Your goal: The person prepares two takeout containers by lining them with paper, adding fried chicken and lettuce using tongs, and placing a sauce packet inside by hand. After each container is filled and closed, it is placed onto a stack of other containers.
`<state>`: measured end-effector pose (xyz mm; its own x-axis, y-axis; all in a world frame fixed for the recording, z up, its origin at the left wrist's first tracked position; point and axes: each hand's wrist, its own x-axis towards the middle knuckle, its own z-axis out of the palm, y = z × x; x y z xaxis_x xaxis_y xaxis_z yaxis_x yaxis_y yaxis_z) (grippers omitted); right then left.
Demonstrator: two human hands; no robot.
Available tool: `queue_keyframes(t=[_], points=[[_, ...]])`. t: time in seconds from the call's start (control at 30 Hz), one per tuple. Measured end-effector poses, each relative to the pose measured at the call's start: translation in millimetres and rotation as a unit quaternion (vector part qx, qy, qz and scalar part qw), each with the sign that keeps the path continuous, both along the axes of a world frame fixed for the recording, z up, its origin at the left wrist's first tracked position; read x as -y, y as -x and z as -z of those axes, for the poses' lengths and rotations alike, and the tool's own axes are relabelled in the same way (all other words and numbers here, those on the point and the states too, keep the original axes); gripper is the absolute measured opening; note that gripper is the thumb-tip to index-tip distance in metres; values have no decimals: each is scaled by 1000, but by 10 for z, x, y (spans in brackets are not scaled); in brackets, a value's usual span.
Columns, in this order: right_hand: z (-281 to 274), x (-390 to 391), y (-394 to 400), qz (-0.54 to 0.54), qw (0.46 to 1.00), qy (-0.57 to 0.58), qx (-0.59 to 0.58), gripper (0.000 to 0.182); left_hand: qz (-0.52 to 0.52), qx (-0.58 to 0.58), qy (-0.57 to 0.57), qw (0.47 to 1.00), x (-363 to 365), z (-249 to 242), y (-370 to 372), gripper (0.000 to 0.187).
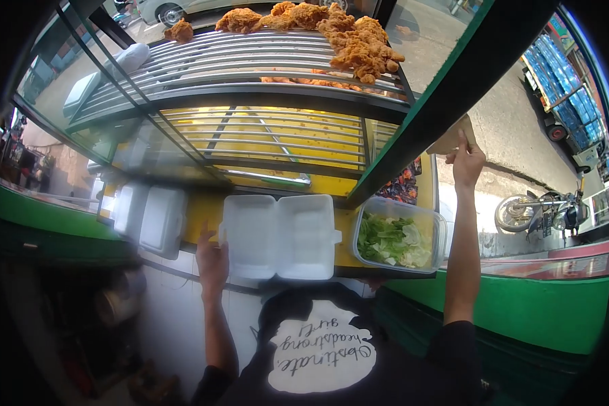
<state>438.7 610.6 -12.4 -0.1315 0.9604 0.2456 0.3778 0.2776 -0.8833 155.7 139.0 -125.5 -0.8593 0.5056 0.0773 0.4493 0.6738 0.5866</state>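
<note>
An open white styrofoam food box [305, 237] lies on the yellow counter in front of me, both halves facing up with nothing in them. My left hand [212, 260] is at the box's left edge, fingers apart; whether it touches the rim is hard to tell. On the far right my right hand [468, 164] is raised and pinches a piece of brown paper [448, 141], partly hidden by the green post. Between box and right arm stands a clear plastic tub [438, 252] of cut green lettuce [391, 238].
Pieces of fried chicken [358, 46] lie on the upper metal rack [250, 64] of the glass case. Closed styrofoam boxes [162, 220] stand at the left. Metal tongs [277, 180] rest beneath the rack. A green post [453, 88] slants between counter and street.
</note>
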Motion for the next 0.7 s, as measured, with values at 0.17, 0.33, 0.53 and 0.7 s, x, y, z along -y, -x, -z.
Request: queue_keyframes(t=[0.17,0.33,0.53,0.7], points=[[-528,1124,-308,137,941,-144,-273,33,-52,47,-159,985,-109,-516,-107,25],[-372,2175,-288,16,876,-369,-309,42,209,350,-268,873,-209,-720,-179,41],[-80,2958,217,-377,885,-258,86,32,271,586,-413,642,-603,-1193,-278,66],[84,3104,547,-407,911,-58,24,35,223,494,-185,820,-514,-966,-19,31]])
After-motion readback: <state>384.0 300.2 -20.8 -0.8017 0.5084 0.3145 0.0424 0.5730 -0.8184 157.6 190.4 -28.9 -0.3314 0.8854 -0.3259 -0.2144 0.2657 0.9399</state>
